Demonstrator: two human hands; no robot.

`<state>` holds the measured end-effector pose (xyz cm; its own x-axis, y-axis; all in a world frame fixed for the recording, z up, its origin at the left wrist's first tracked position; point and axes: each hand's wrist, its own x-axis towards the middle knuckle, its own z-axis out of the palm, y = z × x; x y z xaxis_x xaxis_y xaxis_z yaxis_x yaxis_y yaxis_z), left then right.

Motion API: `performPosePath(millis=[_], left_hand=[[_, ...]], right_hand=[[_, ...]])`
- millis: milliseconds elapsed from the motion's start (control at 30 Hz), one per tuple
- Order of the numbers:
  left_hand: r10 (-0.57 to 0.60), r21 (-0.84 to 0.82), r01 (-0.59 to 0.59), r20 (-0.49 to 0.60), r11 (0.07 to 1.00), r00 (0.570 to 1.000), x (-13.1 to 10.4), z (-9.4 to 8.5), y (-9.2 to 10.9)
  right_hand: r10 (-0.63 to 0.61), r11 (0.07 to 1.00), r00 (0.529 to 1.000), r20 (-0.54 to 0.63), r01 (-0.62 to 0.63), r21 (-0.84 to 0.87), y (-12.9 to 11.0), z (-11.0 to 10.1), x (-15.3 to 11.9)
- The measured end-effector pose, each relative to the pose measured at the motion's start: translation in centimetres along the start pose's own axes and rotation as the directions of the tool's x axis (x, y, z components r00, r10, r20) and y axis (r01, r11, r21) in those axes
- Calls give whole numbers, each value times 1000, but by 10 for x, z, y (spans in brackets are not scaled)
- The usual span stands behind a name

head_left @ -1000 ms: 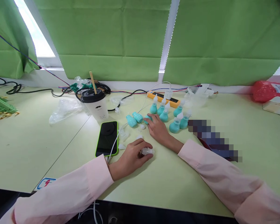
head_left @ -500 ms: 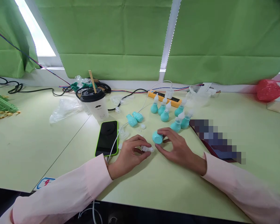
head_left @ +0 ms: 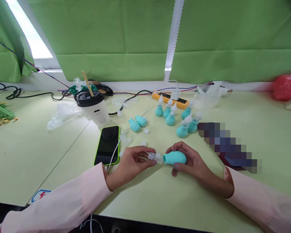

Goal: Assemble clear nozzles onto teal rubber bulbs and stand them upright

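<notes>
My left hand (head_left: 133, 163) pinches a small translucent plastic nozzle piece (head_left: 157, 158) between thumb and fingers. Right beside it, my right hand (head_left: 188, 161) grips a teal rubber squeeze bulb (head_left: 176, 158) lying sideways, its opening toward the nozzle piece. The two parts are very close; I cannot tell if they touch. Behind my hands stand several teal bulbs fitted with clear nozzles, such as one bulb (head_left: 170, 119) in the group. Two bare teal bulbs (head_left: 134, 125) lie left of that group. Small clear caps (head_left: 146, 131) lie near them.
A phone (head_left: 107, 145) and a lidded cup with a straw (head_left: 97, 111) stand to the left. At the back is an orange power strip (head_left: 183, 102). A pixelated dark flat object (head_left: 223, 145) lies right. A white cable (head_left: 114, 152) crosses the phone.
My right hand has turned the bulb sideways, so its opening faces left, and lowered it toward me. The nozzle piece in my left hand is now close to that opening.
</notes>
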<state>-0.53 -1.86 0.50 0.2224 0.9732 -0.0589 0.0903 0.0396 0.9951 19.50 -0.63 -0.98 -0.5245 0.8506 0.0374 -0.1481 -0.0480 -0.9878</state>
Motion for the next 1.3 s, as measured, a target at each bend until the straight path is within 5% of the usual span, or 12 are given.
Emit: performPosePath(millis=[233, 400, 600, 733, 867, 1067, 1300], left_hand=[[41, -24, -41, 12, 999, 999, 1, 0, -4], [118, 171, -120, 22, 978, 993, 0, -1, -2], [360, 534, -427, 230, 730, 904, -7, 0, 2], [369, 360, -390, 129, 848, 921, -10, 0, 6], [300, 119, -326, 194, 938, 934, -9, 1, 8], [293, 254, -296, 49, 921, 955, -4, 0, 2], [339, 309, -358, 114, 881, 934, -3, -3, 2]], right_hand=[[-30, 993, 1000, -2, 29, -114, 4, 6, -5], [-33, 991, 999, 14, 35, -127, 5, 7, -7], [-35, 991, 999, 24, 38, -131, 6, 12, -8], [-29, 990, 1000, -2, 28, -137, 6, 13, -7], [-46, 992, 999, 3, 46, -116, 6, 12, -7], [-77, 992, 997, -21, 75, -99, 4, 13, -8], [-114, 977, 991, -65, 101, -186, 5, 13, -9]])
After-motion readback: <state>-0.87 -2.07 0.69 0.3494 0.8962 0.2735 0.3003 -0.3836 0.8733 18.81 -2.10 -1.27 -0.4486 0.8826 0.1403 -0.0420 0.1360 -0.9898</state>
